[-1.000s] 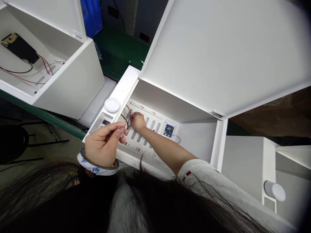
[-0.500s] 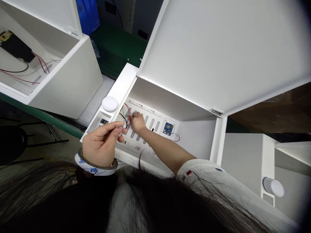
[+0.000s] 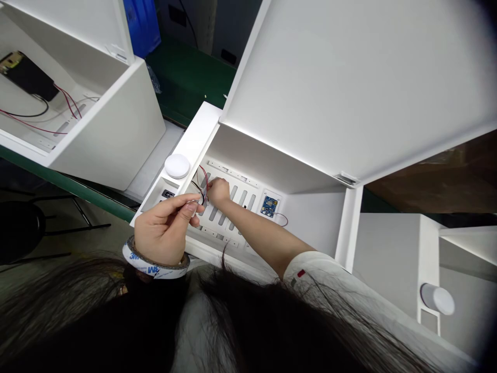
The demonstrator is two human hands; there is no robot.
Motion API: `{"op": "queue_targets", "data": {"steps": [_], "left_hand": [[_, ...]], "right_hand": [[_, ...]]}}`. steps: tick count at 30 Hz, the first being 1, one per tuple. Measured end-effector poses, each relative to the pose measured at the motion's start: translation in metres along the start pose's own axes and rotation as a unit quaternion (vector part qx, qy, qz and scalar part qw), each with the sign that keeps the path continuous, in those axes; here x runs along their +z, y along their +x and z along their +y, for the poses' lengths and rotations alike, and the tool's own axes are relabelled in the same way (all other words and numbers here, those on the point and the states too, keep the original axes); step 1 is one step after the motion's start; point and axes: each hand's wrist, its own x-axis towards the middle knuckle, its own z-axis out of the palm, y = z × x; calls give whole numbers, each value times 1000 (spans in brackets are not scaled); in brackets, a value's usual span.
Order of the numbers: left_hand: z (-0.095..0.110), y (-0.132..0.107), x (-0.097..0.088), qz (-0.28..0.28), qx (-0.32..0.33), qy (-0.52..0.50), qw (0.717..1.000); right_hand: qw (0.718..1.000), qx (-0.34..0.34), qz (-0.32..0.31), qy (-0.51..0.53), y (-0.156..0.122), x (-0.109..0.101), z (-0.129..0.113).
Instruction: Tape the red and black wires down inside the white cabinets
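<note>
Head view: left hand (image 3: 163,233) pinches thin red and black wires (image 3: 202,189) between nearly closed fingers (image 3: 191,207), above a slotted white panel (image 3: 233,178), lower centre of frame; right hand (image 3: 218,191) rests beside them, its grip hidden.

The shallow cabinet (image 3: 272,171) is glossy white, and its slotted inner panel (image 3: 233,207) shows a stripe pattern of grey slots. Thin red and black wires (image 3: 202,178) cross it beside a blue circuit board (image 3: 269,205) and a white round puck (image 3: 177,166). A white tape roll (image 3: 135,259) carries blue lettering, a white sleeve (image 3: 322,280) has a red tag, and beyond lie a green conveyor belt (image 3: 186,88) and a blue plastic crate (image 3: 140,20).
</note>
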Motion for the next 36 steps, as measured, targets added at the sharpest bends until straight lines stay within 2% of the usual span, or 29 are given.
{"op": "queue_targets", "data": {"steps": [5, 16, 22, 24, 27, 33, 36], "left_hand": [[1, 0, 0, 5, 3, 6, 1000], [1, 0, -1, -3, 2, 8, 1000], [0, -1, 0, -4, 7, 5, 1000], [1, 0, 1, -6, 7, 6, 1000], [1, 0, 1, -9, -5, 4, 1000], [2, 0, 1, 4, -13, 11, 1000], [4, -1, 2, 9, -24, 15, 1000]], "right_hand": [[998, 21, 8, -54, -2, -7, -12], [998, 45, -7, -49, -2, -9, -17], [990, 129, -45, 15, 6, -10, -18], [989, 137, -46, 29, 7, -8, -16], [993, 104, -33, 39, 4, -4, -10], [997, -57, 0, 55, -5, 2, 11], [993, -63, -2, 101, -6, 4, 17]]}}
